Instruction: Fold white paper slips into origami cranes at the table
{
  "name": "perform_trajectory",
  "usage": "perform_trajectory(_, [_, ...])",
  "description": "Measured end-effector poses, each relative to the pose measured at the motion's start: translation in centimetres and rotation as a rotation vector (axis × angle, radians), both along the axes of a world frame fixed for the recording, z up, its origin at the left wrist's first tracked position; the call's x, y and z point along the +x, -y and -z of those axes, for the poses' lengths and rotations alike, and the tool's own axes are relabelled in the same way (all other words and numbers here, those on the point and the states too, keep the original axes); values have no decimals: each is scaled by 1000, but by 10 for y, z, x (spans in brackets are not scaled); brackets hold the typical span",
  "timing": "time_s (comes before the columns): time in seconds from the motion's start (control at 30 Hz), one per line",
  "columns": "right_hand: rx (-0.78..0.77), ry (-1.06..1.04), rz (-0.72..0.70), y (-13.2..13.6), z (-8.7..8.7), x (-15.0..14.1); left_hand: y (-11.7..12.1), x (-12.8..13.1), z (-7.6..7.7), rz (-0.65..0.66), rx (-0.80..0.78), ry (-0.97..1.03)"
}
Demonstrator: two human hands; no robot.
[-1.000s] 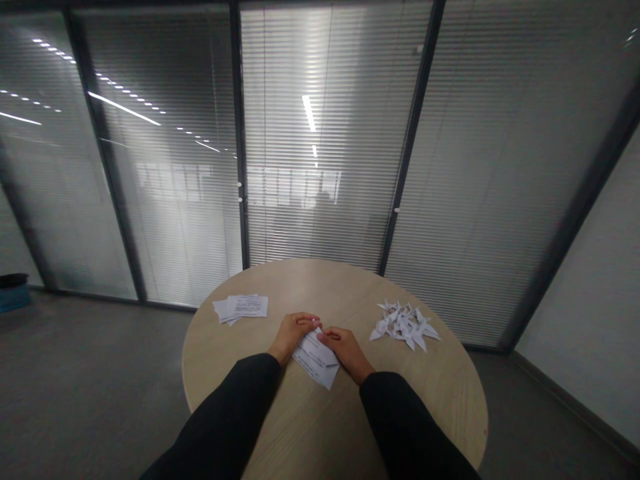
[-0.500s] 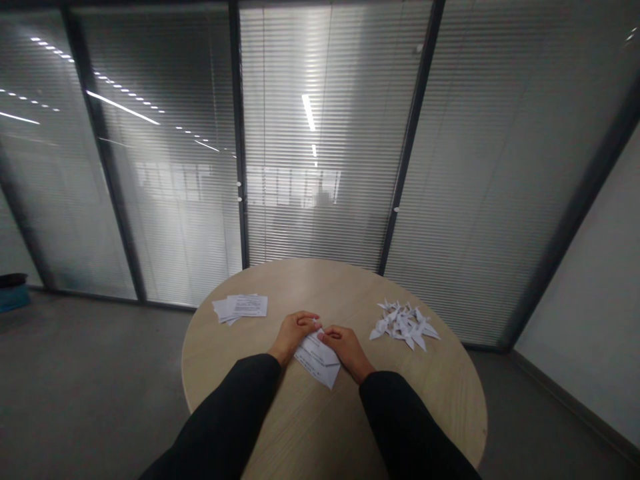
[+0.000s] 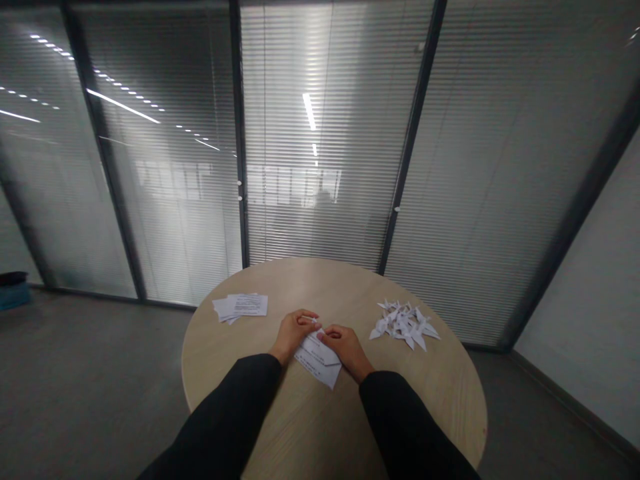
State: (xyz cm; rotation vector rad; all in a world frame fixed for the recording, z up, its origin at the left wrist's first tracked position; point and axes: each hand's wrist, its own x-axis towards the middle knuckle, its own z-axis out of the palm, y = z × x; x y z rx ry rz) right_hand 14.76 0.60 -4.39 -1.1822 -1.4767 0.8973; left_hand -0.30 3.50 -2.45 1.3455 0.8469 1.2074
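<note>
A printed white paper, partly folded, lies on the round wooden table in front of me. My left hand pinches its far corner with curled fingers. My right hand presses on the paper's right side, its fingertips meeting the left hand's at the top fold. Both arms wear black sleeves.
A small stack of printed paper sheets lies at the table's far left. A heap of several folded white paper cranes sits at the far right. Glass partitions with blinds stand behind the table; grey floor lies around it.
The hands shifted only slightly on the paper; the fold at its top corner looks a little tighter. Nothing else moved.
</note>
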Motion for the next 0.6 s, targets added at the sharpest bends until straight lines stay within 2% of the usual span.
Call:
perform_trajectory(0.37, [-43,4,-42,5,-3,0,1,-3,-8,-54,-11,24])
perform_trajectory(0.6, [-34,18,-57,4,-2,1,-4,-3,-2,-46,1,31])
